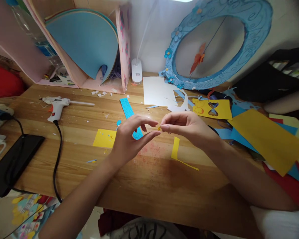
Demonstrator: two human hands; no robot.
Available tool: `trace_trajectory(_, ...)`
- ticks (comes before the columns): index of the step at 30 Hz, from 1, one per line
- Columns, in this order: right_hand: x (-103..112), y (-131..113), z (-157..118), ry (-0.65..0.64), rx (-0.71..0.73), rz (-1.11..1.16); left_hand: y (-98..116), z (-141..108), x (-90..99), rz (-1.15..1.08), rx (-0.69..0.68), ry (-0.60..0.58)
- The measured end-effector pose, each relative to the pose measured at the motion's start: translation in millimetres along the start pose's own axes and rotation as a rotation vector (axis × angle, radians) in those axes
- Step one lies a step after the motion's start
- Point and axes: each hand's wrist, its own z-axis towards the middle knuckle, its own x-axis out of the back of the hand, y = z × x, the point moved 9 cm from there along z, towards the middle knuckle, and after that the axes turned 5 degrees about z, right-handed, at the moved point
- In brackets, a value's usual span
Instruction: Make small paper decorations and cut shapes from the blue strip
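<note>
Strip (127, 108) lies partly hidden behind left hand (126, 136) — fingertips (154, 134) parted — right hand (188, 124) pinching yellow bit (159, 127).

wooden desk (144, 192) against a pale wall (158, 43)

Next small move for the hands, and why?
Probably gently close the left hand's thumb and index finger to steady the tiny, yellow, paper-like piece. The right hand pinches it, and the left thumb and index tips sit right beside it, slightly apart; whether they touch it is unclear.
</note>
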Motion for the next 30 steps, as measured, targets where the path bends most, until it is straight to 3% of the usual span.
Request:
trace_trajectory(12, -10, 20, 2, -0.071, -0.088, 0.194, 11, -5, 10.5, 0.016, -0.124, 0.103)
trace_trajectory(22, -10, 16, 2, -0.043, -0.072, 0.288, 0, -2, 12.7, -0.067, -0.007, 0.114)
trace_trajectory(30, 0, 7, 2, -0.005, 0.036, 0.163, -3, -2, 15.5, -0.061, 0.034, 0.139)
